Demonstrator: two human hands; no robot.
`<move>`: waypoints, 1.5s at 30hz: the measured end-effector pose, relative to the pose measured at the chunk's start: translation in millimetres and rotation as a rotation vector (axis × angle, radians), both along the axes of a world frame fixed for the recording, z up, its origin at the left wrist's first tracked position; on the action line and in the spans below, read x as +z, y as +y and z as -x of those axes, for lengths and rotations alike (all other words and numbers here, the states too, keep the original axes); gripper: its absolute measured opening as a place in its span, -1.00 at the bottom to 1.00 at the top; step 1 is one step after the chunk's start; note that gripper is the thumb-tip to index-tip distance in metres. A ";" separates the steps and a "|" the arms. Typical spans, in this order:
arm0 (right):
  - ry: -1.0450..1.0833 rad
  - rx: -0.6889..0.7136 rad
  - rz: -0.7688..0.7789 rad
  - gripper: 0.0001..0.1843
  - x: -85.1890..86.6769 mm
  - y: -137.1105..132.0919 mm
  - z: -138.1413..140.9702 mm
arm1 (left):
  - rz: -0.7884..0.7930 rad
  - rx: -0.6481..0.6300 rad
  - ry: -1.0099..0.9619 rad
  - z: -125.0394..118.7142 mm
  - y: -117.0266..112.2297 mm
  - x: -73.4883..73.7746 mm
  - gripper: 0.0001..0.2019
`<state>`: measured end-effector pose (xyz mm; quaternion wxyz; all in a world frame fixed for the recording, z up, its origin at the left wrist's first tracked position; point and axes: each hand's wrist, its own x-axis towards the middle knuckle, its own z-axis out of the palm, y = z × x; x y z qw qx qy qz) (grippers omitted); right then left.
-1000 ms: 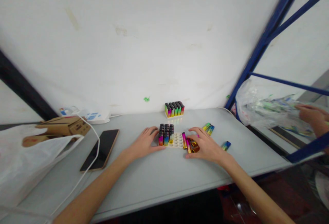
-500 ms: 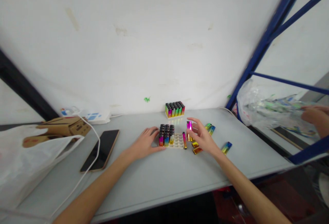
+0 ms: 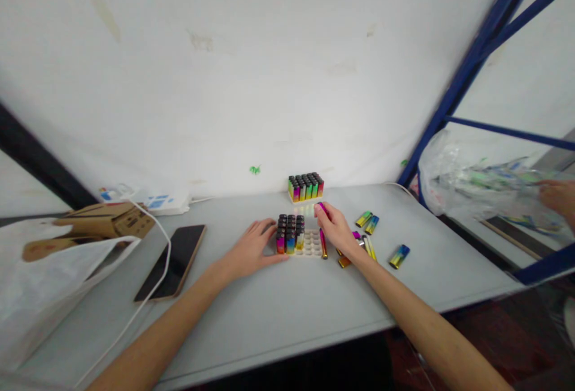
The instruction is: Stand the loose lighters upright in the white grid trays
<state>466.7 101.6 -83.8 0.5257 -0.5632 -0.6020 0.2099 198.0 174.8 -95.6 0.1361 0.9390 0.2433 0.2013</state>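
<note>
My left hand (image 3: 251, 248) curves around the left end of a white tray (image 3: 309, 248) with round holes, its thumb at the front corner and its fingertips by the back-left lighters. Several upright lighters (image 3: 290, 241) with black tops and coloured metallic bodies fill the tray's left part. A pink-and-gold lighter (image 3: 323, 244) leans at its right end. Above the tray's back right, my right hand (image 3: 336, 228) pinches a purple lighter (image 3: 320, 206), mostly hidden by the fingers. Under and beside my right wrist lie loose lighters (image 3: 370, 247), partly covered.
A second tray of lighters (image 3: 306, 187) stands by the wall. A phone (image 3: 173, 262), a white cable (image 3: 167, 259), a cardboard box (image 3: 105, 220) and a white plastic bag (image 3: 40, 295) are on the left. At right, a blue frame (image 3: 453, 91), a clear bag (image 3: 449, 175) and another person's hand (image 3: 559, 195).
My right hand has moved left toward the tray with the purple lighter, turning it in the fingers. A yellow lighter and a purple one now show beside my right wrist. My left hand stays put.
</note>
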 end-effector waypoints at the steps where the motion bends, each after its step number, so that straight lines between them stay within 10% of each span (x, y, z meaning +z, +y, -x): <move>1: -0.001 -0.043 -0.009 -0.44 1.4 -2.8 0.6 | 0.002 -0.001 0.002 0.0 0.2 0.3 -0.25; 13: -0.044 -0.146 -0.007 -0.47 3.0 -6.1 13.2 | 0.007 0.000 -0.015 1.7 4.9 -4.6 -0.25; 31: -0.497 0.232 -0.044 -0.27 19.6 -32.1 1.9 | 0.002 0.008 -0.019 -1.7 1.1 -2.3 -0.24; 45: -0.746 0.216 -0.006 -0.35 9.3 -30.4 11.0 | -0.011 0.015 -0.019 -1.0 -0.9 -1.9 -0.27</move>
